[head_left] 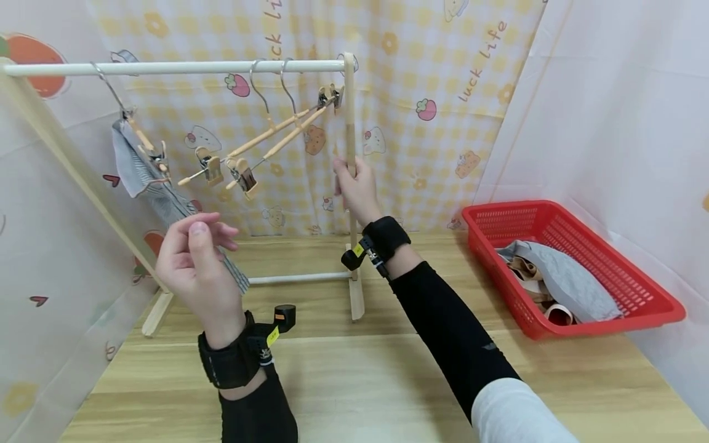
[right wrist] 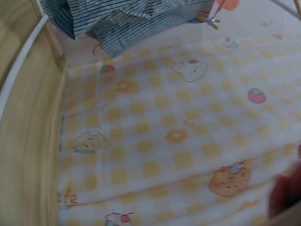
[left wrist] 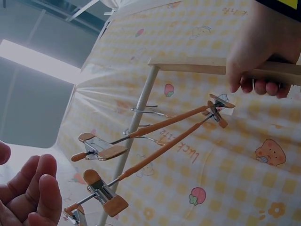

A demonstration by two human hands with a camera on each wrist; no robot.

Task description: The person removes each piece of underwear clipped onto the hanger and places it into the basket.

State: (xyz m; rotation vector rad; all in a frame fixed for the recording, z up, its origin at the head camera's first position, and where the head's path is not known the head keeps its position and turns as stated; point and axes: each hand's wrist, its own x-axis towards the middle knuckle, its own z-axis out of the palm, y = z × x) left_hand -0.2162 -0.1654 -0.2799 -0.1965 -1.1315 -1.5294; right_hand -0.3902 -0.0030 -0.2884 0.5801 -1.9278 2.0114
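Gripping the rack post (head_left: 350,141), right hand (head_left: 357,191); left hand (head_left: 194,258) loosely open, probably empty, clip hangers (head_left: 244,175) just above-right.

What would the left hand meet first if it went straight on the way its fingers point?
Probably the striped grey garment hanging just behind the left hand; its fingers point up and forward toward it. Depth is unclear, so the clip hangers might come first.

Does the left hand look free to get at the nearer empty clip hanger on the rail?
Probably yes. The left hand is open, holds nothing, and is raised just below the empty clip hanger. Nothing lies between them; the striped garment hangs to one side, and the right hand grips the rack post.
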